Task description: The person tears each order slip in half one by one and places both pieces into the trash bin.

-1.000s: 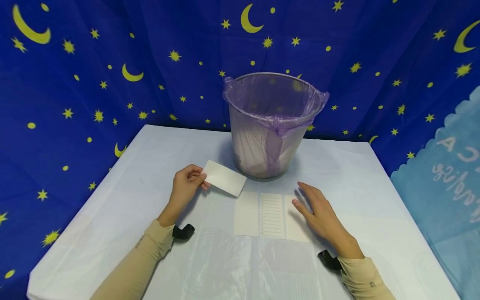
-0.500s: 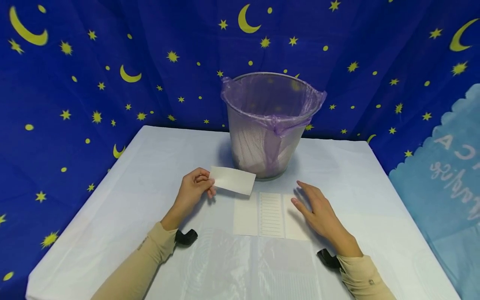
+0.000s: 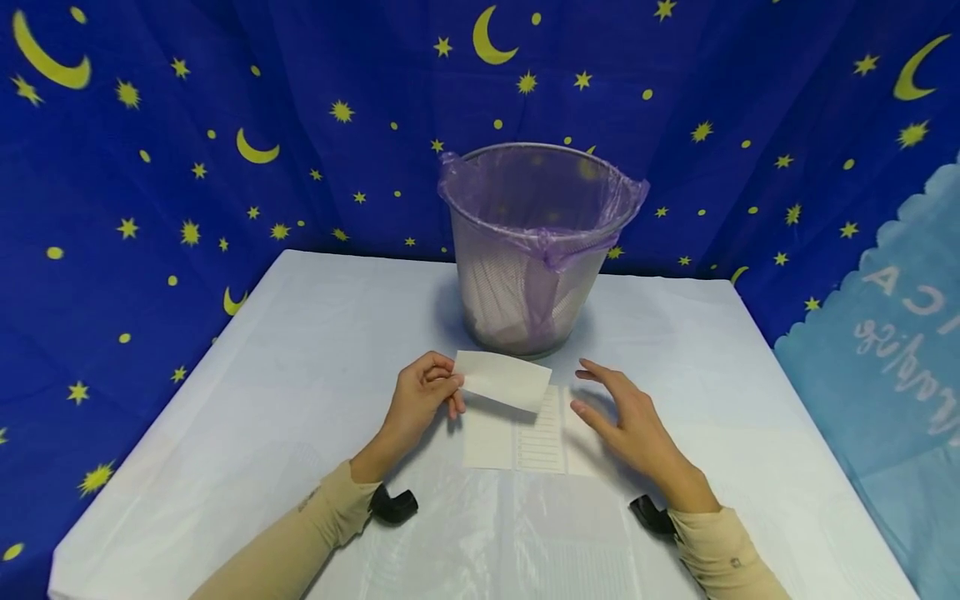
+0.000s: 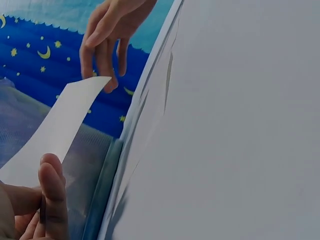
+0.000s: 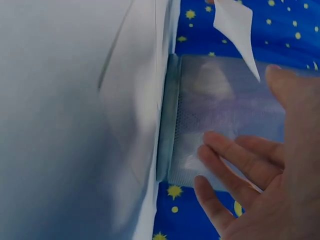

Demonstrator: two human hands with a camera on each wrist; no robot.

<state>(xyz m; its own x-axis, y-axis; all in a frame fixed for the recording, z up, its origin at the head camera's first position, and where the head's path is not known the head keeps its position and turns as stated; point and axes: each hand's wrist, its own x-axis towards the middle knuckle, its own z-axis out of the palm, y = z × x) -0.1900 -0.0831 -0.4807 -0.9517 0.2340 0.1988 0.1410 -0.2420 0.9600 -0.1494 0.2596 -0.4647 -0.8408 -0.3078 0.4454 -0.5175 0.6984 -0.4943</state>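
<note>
L hand [image 3: 420, 396] pinching one end of a white paper slip [image 3: 502, 381], thumb vs. fingers; slip raised off the tbl [image 3: 337, 333], slightly bowed, free end pointing twd my R hand [image 3: 637, 425]. R hand holds nothing: thumb and fingers spread apart, a bit bent, palm side facing slip. Small gap betw. R fingers and slip's free end in head view; L wrist view lines them up, but that's overlap. Under/nr the hands, three paper strips lie side by side on tbl: plain L strip [image 3: 487, 442], lined mid strip [image 3: 538, 454], R strip [image 3: 581, 450] partly under my R hand. Slip covers upper part of L + mid strips from my angle. Mesh bin [image 3: 487, 287] upright just beyond the slip, w/ purple liner bag [image 3: 542, 287] folded over rim, knotted at front. Backdrop: dk blue cloth [image 3: 315, 67], yellow moons/stars; lt blue cloth [image 3: 900, 267] w/ pale lettering off R. Tan sleeves [image 3: 288, 542] both arms, blk clip-like piece [image 3: 393, 506] at each wrist.
</note>
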